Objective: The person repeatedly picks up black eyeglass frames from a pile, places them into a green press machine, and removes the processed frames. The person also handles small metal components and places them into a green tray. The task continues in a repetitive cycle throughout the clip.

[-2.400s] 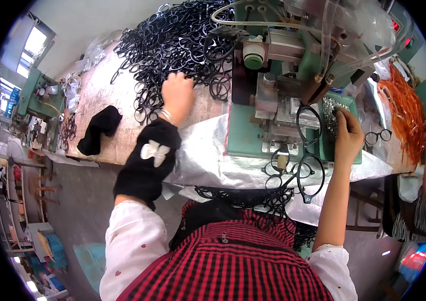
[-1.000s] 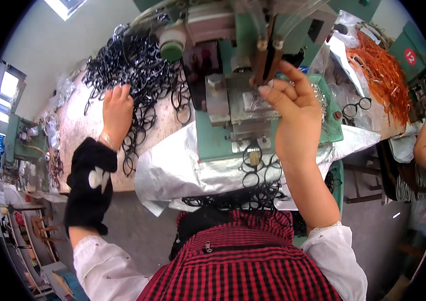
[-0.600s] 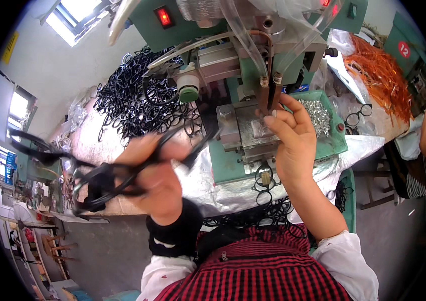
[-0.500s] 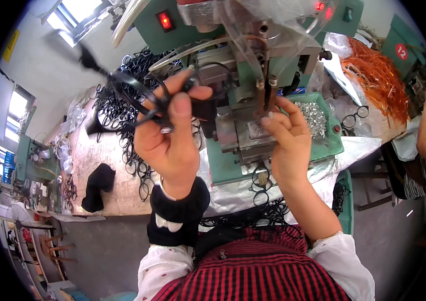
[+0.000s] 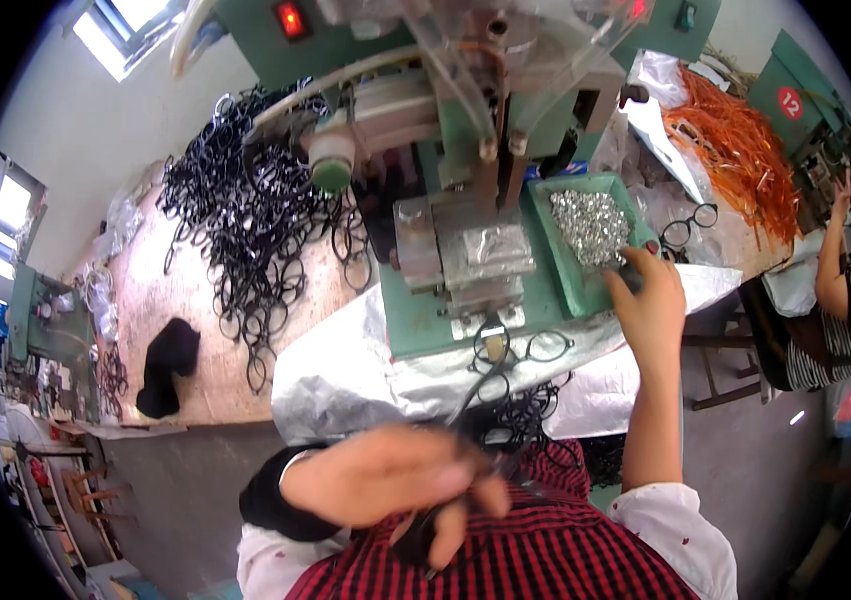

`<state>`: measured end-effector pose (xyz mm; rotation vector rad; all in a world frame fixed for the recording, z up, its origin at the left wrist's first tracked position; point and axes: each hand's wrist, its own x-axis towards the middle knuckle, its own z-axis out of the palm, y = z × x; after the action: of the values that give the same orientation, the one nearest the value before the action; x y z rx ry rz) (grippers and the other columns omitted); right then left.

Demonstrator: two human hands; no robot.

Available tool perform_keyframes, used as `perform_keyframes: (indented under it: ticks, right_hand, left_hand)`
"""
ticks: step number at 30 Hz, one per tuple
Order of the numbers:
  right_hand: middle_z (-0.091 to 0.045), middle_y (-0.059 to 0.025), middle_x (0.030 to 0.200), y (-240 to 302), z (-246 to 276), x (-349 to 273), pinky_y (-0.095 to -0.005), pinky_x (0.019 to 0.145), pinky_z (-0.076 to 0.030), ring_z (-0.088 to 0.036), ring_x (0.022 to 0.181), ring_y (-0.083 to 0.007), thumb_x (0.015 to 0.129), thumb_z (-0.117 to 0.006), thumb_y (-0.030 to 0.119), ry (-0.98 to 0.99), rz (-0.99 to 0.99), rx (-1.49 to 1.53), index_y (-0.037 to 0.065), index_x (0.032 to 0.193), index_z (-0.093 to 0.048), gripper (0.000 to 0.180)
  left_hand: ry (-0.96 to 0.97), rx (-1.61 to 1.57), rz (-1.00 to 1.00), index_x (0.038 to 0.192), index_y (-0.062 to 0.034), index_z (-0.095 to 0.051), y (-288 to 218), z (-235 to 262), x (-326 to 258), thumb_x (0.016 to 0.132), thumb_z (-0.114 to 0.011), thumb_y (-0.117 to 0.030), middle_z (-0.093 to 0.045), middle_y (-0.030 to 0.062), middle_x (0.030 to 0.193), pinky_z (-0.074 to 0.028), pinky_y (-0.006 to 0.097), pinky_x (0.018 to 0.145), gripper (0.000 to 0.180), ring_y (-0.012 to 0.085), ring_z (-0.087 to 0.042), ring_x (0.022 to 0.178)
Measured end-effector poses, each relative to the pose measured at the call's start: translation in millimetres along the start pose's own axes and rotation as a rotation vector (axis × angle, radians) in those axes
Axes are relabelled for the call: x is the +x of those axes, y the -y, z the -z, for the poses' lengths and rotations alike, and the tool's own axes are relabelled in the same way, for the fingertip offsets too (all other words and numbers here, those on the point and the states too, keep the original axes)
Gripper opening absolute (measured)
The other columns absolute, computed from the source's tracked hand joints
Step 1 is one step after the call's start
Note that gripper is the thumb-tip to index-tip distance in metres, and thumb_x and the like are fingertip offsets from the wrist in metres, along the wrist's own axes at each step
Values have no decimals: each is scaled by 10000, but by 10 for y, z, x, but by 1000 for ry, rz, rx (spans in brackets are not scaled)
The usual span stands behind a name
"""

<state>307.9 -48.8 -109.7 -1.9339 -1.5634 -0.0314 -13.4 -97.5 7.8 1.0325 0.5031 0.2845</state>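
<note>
My left hand (image 5: 385,480) is low in front of my apron, blurred by motion. Its fingers are bent round a black eyeglass frame (image 5: 413,540), of which dark parts show at the palm and beyond the fingertips. My right hand (image 5: 653,305) is at the right side of a green tray (image 5: 572,292), thumb and forefinger drawn together at the edge of a heap of small silver metal parts (image 5: 590,228). Whatever sits between those fingertips is too small to make out. Left of the tray stands the green bench machine (image 5: 490,250), its metal block covered with clear film.
Black eyeglass frames (image 5: 265,230) lie heaped on the table at left, near a dark cloth piece (image 5: 167,365). More frames (image 5: 520,410) hang below the machine. Orange strips (image 5: 735,150) and one loose pair of glasses (image 5: 690,225) are at right. A co-worker's arm (image 5: 830,235) shows far right.
My left hand has come down from beside the machine head to my lap, with the eyeglass frame. My right hand has left the machine's block and moved right to the tray of metal parts.
</note>
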Motion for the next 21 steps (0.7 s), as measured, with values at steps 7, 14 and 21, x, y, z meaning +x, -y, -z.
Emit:
perform_keyframes:
  ticks: [7, 14, 21]
  right_hand:
    - [-662, -87, 825, 77, -311, 345, -410, 759, -473, -608, 841, -309, 773, -730, 117, -215, 173, 76, 69, 814, -677, 82]
    - [-672, -87, 958, 112, -505, 380, -401, 777, -485, -623, 943, -309, 789, -717, 114, -91, 207, 159, 84, 866, -693, 85]
    - [-692, -104, 911, 40, -515, 436, -358, 798, -505, -655, 901, -257, 829, -674, 54, -44, 188, 273, 28, 922, -677, 97]
  left_hand:
    - [-376, -263, -75, 1109, 62, -586, 78, 165, 832, 1067, -358, -318, -646, 138, 636, -435, 256, 391, 445, 167, -550, 437]
    - [-352, -345, -109, 1144, 42, -570, 198, 151, 897, 1066, -369, -328, -673, 132, 699, -448, 261, 406, 428, 171, -575, 455]
    - [-771, 83, -529, 1179, 5, -576, 651, 325, 853, 997, -588, -171, -601, 33, 644, -441, 225, 530, 254, 91, -586, 577]
